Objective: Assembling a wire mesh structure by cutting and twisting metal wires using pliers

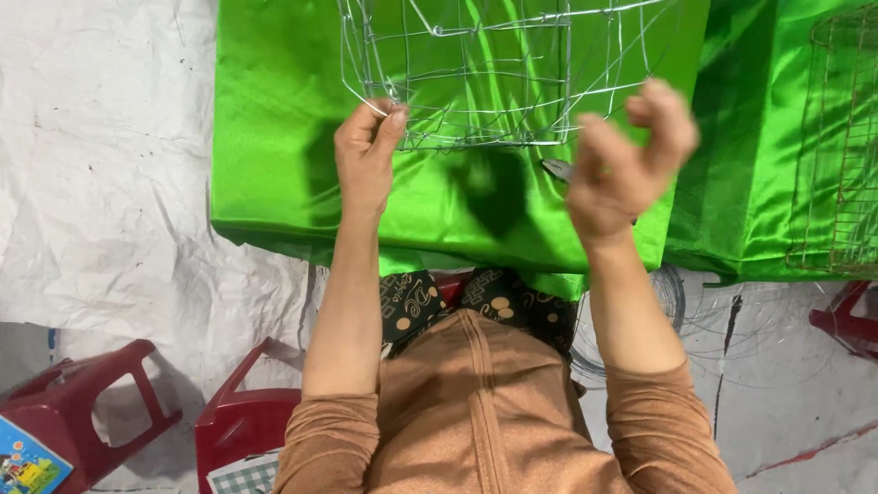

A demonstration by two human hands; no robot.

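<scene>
A silvery wire mesh frame [498, 73] stands on a bright green satin cloth [274, 137] that covers a low table. My left hand [366, 155] pinches the frame's lower left corner between thumb and fingers. My right hand [626, 155] is raised at the frame's lower right, blurred, its fingers curled; whether it holds a wire I cannot tell. A dark tool tip [555, 169], perhaps pliers, lies on the cloth just left of that hand.
A second wire mesh cage [846, 137] rests on green cloth at the right. Red plastic stools [101, 402] stand on the white sheet at lower left, another [846, 320] at right. A coil of thin wire [677, 302] lies by my right arm.
</scene>
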